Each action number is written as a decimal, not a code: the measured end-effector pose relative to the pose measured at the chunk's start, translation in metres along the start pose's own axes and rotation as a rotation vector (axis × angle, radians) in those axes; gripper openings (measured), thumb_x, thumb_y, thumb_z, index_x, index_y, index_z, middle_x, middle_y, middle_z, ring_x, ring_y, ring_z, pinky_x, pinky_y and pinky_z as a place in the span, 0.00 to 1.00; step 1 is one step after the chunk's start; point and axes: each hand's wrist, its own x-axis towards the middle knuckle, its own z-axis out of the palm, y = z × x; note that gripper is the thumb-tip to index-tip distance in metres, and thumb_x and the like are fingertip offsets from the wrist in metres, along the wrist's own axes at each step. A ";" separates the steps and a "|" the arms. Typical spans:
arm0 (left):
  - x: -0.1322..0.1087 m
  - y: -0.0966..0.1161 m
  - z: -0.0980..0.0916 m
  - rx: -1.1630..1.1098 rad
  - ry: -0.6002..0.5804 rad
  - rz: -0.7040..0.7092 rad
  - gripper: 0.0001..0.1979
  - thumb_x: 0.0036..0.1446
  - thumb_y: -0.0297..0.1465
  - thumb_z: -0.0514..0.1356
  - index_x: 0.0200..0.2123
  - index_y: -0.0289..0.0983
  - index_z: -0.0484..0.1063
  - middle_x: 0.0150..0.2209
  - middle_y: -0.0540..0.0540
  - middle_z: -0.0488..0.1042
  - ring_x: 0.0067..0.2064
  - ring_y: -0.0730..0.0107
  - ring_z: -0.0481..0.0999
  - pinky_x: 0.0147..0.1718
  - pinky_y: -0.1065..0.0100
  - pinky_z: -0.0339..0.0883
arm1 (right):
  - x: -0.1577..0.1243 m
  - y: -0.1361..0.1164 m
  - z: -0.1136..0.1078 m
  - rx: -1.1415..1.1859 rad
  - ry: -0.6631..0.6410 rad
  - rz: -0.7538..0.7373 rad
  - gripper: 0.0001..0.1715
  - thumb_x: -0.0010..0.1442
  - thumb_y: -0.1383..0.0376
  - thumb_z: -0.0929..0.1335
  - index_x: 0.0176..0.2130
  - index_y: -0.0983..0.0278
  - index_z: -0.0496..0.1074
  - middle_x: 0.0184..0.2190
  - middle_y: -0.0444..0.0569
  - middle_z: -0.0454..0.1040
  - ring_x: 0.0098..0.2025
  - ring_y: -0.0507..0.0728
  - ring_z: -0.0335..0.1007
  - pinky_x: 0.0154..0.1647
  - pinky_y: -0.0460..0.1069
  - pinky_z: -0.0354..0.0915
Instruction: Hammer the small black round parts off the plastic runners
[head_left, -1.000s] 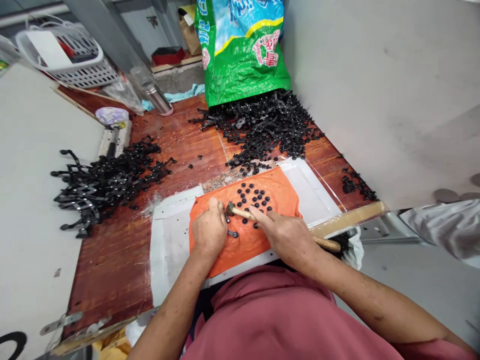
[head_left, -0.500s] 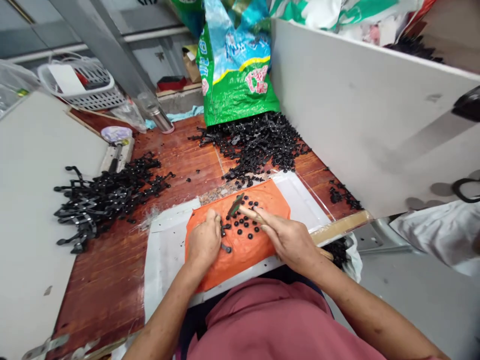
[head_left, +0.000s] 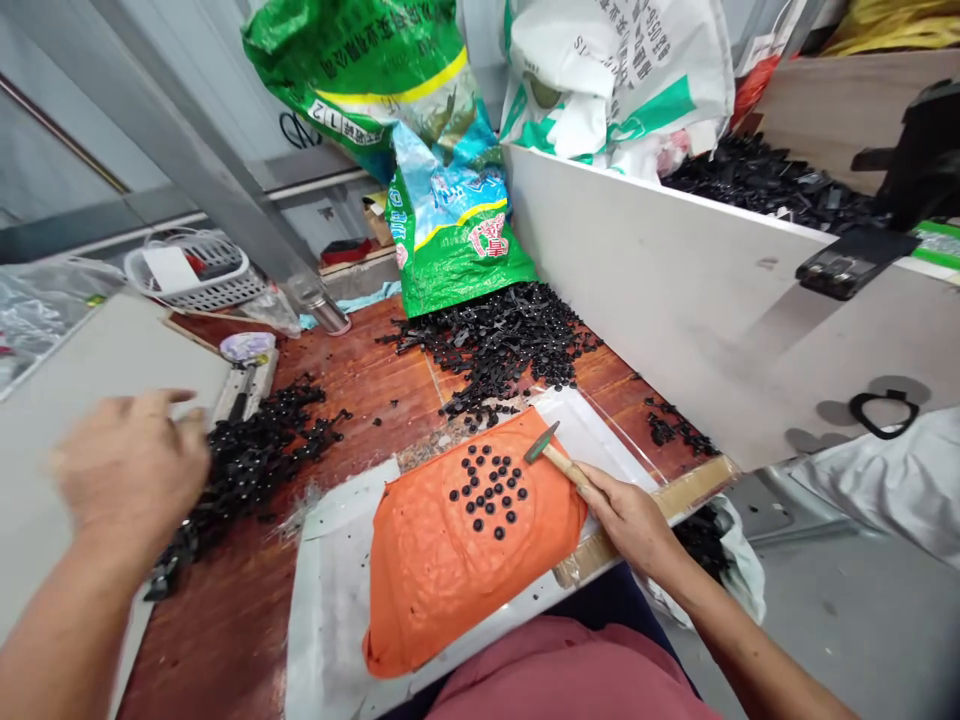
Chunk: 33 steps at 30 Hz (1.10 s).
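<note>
My right hand grips the wooden handle of a small hammer. The hammer's dark greenish head hangs over the right side of an orange cloth-covered pad. Several small round black pieces lie grouped on the pad, to the left of the hammer. My left hand is away from the pad, raised at the left by a heap of black linked plastic parts. It is blurred, with thumb and forefinger apart and nothing visible between them. Part of that heap is hidden behind this hand.
Small black parts spill from a green and blue sack at the back. A white panel with a black clamp stands on the right. Farther left are a steel flask and a white basket.
My left hand has left the pad and moved left to the heap. The linked black piece by it is gone from the pad. My right hand has drawn the hammer rightward. The view has tilted up.
</note>
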 end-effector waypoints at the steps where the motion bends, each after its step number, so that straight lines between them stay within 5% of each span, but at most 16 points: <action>1: 0.002 0.017 0.010 -0.008 -0.013 0.082 0.20 0.64 0.39 0.47 0.50 0.35 0.72 0.48 0.41 0.75 0.51 0.54 0.71 0.51 0.57 0.64 | 0.001 -0.001 0.000 0.009 0.000 0.003 0.26 0.73 0.53 0.59 0.65 0.51 0.69 0.57 0.43 0.77 0.55 0.62 0.77 0.56 0.54 0.71; 4: 0.000 0.085 0.054 -0.200 -0.247 0.485 0.14 0.64 0.34 0.51 0.44 0.37 0.75 0.47 0.42 0.77 0.50 0.60 0.74 0.51 0.63 0.65 | 0.001 -0.001 -0.002 0.033 -0.005 0.002 0.26 0.73 0.53 0.59 0.65 0.50 0.69 0.59 0.42 0.76 0.56 0.62 0.76 0.54 0.53 0.72; 7: 0.000 0.154 0.097 -0.153 -0.193 0.681 0.14 0.64 0.30 0.53 0.47 0.38 0.75 0.48 0.39 0.75 0.52 0.55 0.71 0.53 0.60 0.64 | -0.001 -0.001 -0.001 0.033 0.001 0.007 0.26 0.73 0.54 0.59 0.65 0.50 0.68 0.58 0.42 0.77 0.55 0.62 0.77 0.53 0.53 0.73; 10: 0.014 0.206 0.121 -0.131 -0.203 0.725 0.19 0.65 0.26 0.50 0.55 0.41 0.73 0.51 0.38 0.73 0.55 0.54 0.69 0.53 0.58 0.63 | -0.003 -0.001 0.000 0.030 0.015 0.024 0.26 0.72 0.53 0.59 0.65 0.50 0.68 0.58 0.42 0.76 0.55 0.62 0.77 0.54 0.54 0.73; 14: 0.045 0.248 0.138 -0.142 -0.290 0.713 0.18 0.67 0.32 0.51 0.54 0.45 0.76 0.49 0.40 0.75 0.53 0.54 0.72 0.51 0.58 0.64 | -0.003 -0.004 0.000 0.019 -0.006 0.065 0.26 0.73 0.53 0.58 0.65 0.50 0.68 0.57 0.42 0.77 0.52 0.62 0.79 0.53 0.53 0.74; 18: 0.060 0.262 0.158 -0.143 -0.403 0.643 0.14 0.61 0.37 0.60 0.48 0.47 0.79 0.45 0.43 0.80 0.46 0.55 0.77 0.46 0.60 0.66 | -0.002 -0.007 -0.002 0.019 -0.026 0.070 0.26 0.73 0.54 0.58 0.66 0.49 0.67 0.58 0.42 0.77 0.53 0.62 0.78 0.52 0.53 0.73; 24: 0.055 0.248 0.180 -0.227 -0.459 0.550 0.13 0.63 0.35 0.58 0.48 0.44 0.78 0.41 0.46 0.81 0.41 0.63 0.78 0.40 0.67 0.65 | -0.002 -0.005 -0.002 0.085 -0.037 0.026 0.26 0.74 0.55 0.58 0.67 0.46 0.64 0.61 0.41 0.74 0.56 0.61 0.77 0.55 0.54 0.71; 28: 0.051 0.236 0.172 -0.307 -0.427 0.570 0.07 0.59 0.31 0.60 0.36 0.41 0.79 0.36 0.46 0.76 0.40 0.63 0.75 0.42 0.67 0.65 | -0.003 -0.004 0.000 0.079 0.005 0.028 0.25 0.72 0.56 0.60 0.65 0.49 0.68 0.56 0.44 0.78 0.52 0.62 0.79 0.54 0.55 0.73; 33: 0.050 0.219 0.139 -0.462 -0.307 0.572 0.07 0.60 0.31 0.55 0.36 0.39 0.74 0.41 0.43 0.71 0.49 0.59 0.71 0.51 0.60 0.64 | -0.004 -0.006 -0.002 0.111 0.024 -0.001 0.25 0.72 0.57 0.61 0.65 0.46 0.67 0.57 0.41 0.77 0.54 0.62 0.78 0.52 0.54 0.73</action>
